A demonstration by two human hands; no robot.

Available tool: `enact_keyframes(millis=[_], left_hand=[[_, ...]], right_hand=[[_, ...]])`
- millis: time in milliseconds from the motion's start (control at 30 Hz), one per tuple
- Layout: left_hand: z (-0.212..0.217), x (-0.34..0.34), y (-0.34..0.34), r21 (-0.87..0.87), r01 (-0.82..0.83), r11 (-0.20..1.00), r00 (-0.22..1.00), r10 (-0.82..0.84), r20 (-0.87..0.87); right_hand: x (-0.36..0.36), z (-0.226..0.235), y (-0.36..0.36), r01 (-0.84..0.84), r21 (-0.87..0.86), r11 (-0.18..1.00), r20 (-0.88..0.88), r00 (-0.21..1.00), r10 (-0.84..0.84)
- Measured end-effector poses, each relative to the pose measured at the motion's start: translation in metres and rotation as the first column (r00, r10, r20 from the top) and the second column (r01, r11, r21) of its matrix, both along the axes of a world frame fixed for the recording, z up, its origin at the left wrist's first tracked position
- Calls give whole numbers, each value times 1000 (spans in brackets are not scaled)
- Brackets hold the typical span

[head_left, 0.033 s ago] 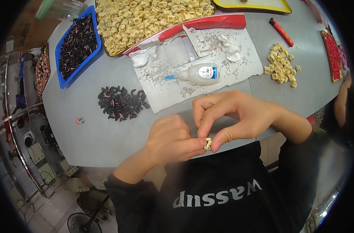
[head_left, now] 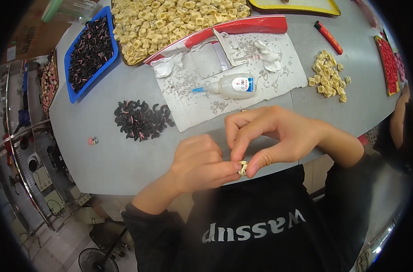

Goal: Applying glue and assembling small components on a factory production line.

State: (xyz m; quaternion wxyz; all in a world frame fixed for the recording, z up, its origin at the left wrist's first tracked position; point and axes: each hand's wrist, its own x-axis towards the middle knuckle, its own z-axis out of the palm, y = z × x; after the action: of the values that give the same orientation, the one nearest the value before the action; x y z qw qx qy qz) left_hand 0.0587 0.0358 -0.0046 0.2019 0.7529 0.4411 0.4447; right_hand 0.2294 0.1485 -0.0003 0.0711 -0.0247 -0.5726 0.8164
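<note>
While a small cream piece [head_left: 243,169] is pinched by the left hand [head_left: 196,161] and the right hand [head_left: 283,136] at the near edge of the grey table [head_left: 95,167], almost exactly the earlier pose is shown. That piece is gripped at the fingertips of both, and no clear shift can be made out. The squeeze bottle [head_left: 236,87] is likewise seen unmoved, laid on white cardboard [head_left: 188,115] between a black-and-pink heap [head_left: 140,120] and a cream heap [head_left: 328,76].
</note>
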Motion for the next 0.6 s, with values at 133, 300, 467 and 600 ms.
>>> enact_keyframes(millis=[133, 300, 467, 600], left_hand=[[3, -3, -1, -21, 6, 1000, 994, -8, -107], [0, 6, 3, -205, 0, 979, 955, 61, 289], [-11, 3, 7, -266, 186, 946, 762, 31, 647], [-10, 0, 7, -401, 339, 851, 604, 130, 786]], right_hand=[[-1, 0, 0, 2, -4, 1000, 6, 1000, -2], [-3, 0, -2, 38, -3, 999, 18, 999, -38], [1, 9, 2, 281, 176, 944, -1, 959, -285], [-1, 11, 5, 480, 501, 720, -250, 877, -411]])
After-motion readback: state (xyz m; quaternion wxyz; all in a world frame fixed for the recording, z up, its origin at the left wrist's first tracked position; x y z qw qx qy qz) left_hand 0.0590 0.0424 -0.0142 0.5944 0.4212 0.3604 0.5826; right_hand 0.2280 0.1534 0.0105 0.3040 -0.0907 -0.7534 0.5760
